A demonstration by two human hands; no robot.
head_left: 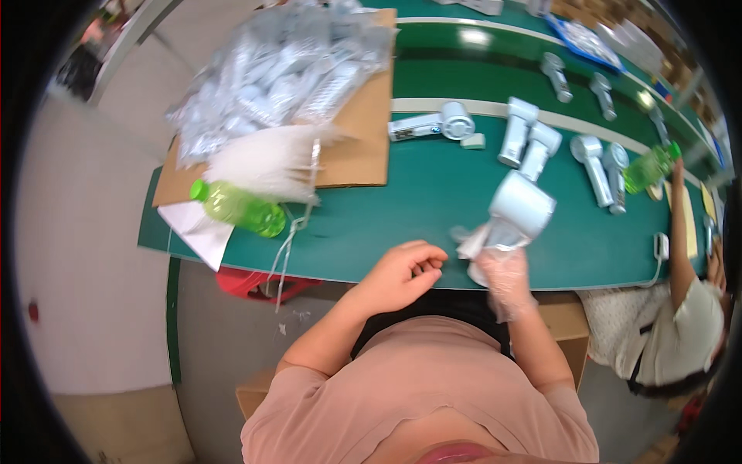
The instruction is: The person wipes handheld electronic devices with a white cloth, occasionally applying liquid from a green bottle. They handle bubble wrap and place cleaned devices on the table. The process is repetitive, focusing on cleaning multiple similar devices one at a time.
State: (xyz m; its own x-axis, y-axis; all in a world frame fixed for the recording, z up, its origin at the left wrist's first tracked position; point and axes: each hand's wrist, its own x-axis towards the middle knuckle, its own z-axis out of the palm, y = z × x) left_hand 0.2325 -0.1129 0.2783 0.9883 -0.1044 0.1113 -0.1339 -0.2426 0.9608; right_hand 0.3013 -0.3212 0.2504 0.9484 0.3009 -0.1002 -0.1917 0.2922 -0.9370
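My right hand (504,280), in a thin clear plastic glove, is closed around the lower part of a pale blue handheld fan (525,203). Its broad drum-shaped head points away from me. A white cloth (473,246) is bunched between the glove and the fan, hiding most of the handle. My bare left hand (406,272) hovers by the table's near edge, left of the fan. Its fingers curl loosely with the thumb apart, and nothing shows in them. Just beyond the held fan, two more pale fans (518,131) lie close together.
At the far left, bagged fans (286,66) are heaped on cardboard (371,147), beside white plastic sleeves (263,164). A green bottle (238,209) lies nearer. More fans (591,170) lie on the green table (371,232). At right, a co-worker's arm (680,232) reaches toward another green bottle (651,168).
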